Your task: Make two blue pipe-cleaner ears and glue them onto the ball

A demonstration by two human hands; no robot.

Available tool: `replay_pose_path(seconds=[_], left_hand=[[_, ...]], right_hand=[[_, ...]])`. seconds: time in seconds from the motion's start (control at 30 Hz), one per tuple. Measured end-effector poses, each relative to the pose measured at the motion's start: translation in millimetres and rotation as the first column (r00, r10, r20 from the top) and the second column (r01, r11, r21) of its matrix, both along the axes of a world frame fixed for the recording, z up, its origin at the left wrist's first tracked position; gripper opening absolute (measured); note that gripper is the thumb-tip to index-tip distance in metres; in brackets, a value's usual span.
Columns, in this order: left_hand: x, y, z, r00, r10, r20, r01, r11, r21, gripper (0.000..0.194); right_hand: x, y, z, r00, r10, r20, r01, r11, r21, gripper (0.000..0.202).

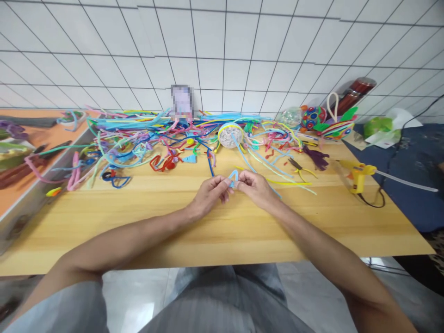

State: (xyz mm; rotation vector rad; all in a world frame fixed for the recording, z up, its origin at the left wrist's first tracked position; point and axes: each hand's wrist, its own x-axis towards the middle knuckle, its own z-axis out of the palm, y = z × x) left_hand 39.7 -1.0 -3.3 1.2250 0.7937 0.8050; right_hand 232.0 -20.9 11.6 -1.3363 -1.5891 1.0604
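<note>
Between my hands, over the wooden table, is a light blue pipe cleaner (234, 175) bent into a pointed, triangle-like loop. My left hand (212, 192) pinches its left side, with the fingers curled. On the other side, my right hand (255, 186) grips it between thumb and fingers. Just beyond the hands stands a round whitish ball (231, 136) with a yellow band and a blue strand trailing from it toward my right hand. A yellow pipe cleaner (291, 183) lies to the right of my right hand.
Many coloured pipe cleaners (125, 122) are heaped along the back of the wooden table (222, 240). Pliers (301, 169) and a yellow glue gun (359, 178) lie on the right. A dark red flask (354, 95) leans near the wall. At left is an orange surface (41, 138).
</note>
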Motion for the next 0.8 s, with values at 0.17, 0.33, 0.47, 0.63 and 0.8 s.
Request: replay_pose_path(seconds=[0.17,0.33,0.47,0.63,0.8], left_hand=[[16,6,-6.2,0.999,0.039,-0.002,-0.039,0.999,0.006,0.058],[16,5,-17.5,1.0,0.015,-0.002,-0.015,0.997,-0.072,0.056],[12,5,-21.1,1.0,0.024,-0.005,-0.024,0.999,-0.048,0.049],[11,3,-20.3,1.0,-0.006,-0.011,0.006,1.0,0.004,0.044],[9,2,-17.6,0.999,-0.025,0.042,0.026,1.0,-0.013,0.045]], right_hand=[[10,3,-12.1,0.991,-0.061,-0.118,0.056,0.998,-0.04,0.029],[14,1,-20.4,0.986,-0.101,-0.13,0.093,0.993,-0.07,0.033],[8,-2,-21.1,0.996,-0.07,-0.058,0.066,0.996,-0.065,0.028],[3,-4,-24.2,0.995,-0.072,-0.062,0.067,0.995,-0.071,0.026],[3,-6,-27.1,0.991,-0.092,-0.1,0.081,0.991,-0.105,0.029]])
